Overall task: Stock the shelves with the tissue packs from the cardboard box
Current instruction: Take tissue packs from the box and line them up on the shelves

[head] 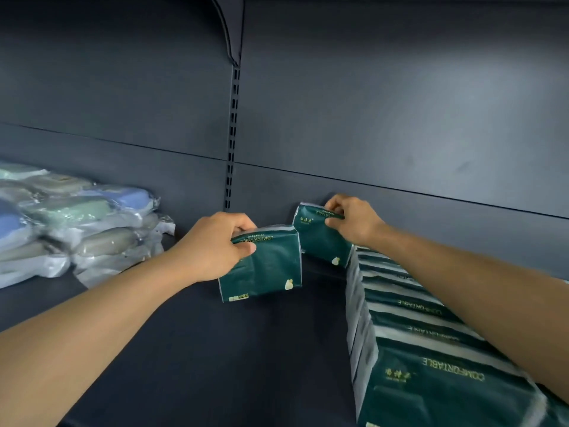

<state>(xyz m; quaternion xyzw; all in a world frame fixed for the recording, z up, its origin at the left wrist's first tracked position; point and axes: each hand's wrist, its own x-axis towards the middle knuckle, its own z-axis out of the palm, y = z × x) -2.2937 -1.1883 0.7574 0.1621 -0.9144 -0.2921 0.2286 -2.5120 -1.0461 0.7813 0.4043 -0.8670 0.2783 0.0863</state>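
My left hand (215, 245) grips the top edge of a dark green tissue pack (264, 269), held upright just above the dark shelf (191, 343). My right hand (354, 221) pinches the top of a second green tissue pack (320, 238) near the shelf's back panel, at the far end of a row of green tissue packs (409, 328). That row stands upright along the right side, running toward me under my right forearm. The cardboard box is out of view.
A pile of clear-wrapped blue, green and grey soft goods (70, 223) lies on the shelf at the left. A slotted upright (232, 140) splits the back panel. Bare shelf surface stretches between the pile and the tissue row.
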